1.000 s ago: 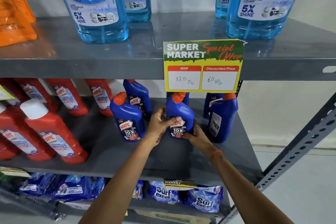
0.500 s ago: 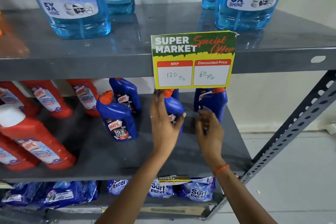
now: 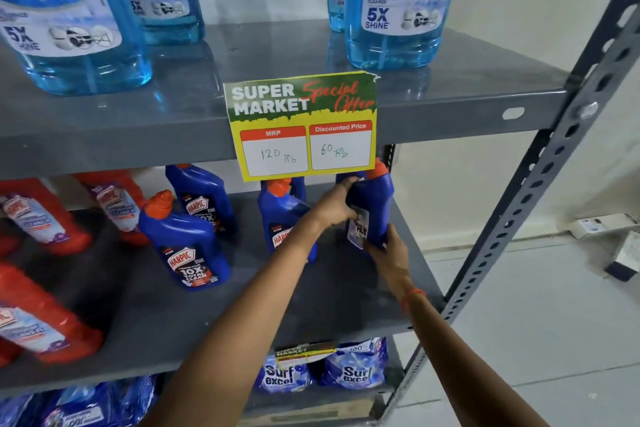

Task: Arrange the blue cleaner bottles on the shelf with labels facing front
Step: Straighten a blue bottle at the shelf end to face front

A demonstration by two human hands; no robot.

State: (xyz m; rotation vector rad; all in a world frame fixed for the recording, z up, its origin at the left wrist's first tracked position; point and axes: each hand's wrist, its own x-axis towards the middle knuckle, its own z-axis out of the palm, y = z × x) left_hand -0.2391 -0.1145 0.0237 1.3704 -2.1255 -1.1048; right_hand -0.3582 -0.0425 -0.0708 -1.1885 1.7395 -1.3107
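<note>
Several dark blue Harpic bottles with orange caps stand on the middle grey shelf (image 3: 346,291). The rightmost blue bottle (image 3: 377,204) shows its white back label toward me. My left hand (image 3: 334,204) grips its upper left side, and my right hand (image 3: 386,248) holds its base. To its left stands a blue bottle (image 3: 280,215) with its front label partly hidden by my left arm. Further left, a front bottle (image 3: 188,250) and one behind it (image 3: 202,198) show their Harpic labels.
Red Harpic bottles (image 3: 38,222) fill the shelf's left side. A yellow price card (image 3: 304,128) hangs from the upper shelf, covering bottle tops. Large Colin bottles (image 3: 398,7) stand above. Surf Excel packs (image 3: 349,371) lie below. A slotted steel upright (image 3: 540,177) bounds the right.
Both hands left the middle blue bottle and moved right. They now grip the rightmost bottle, which shows its back label. My view has come closer to the shelf.
</note>
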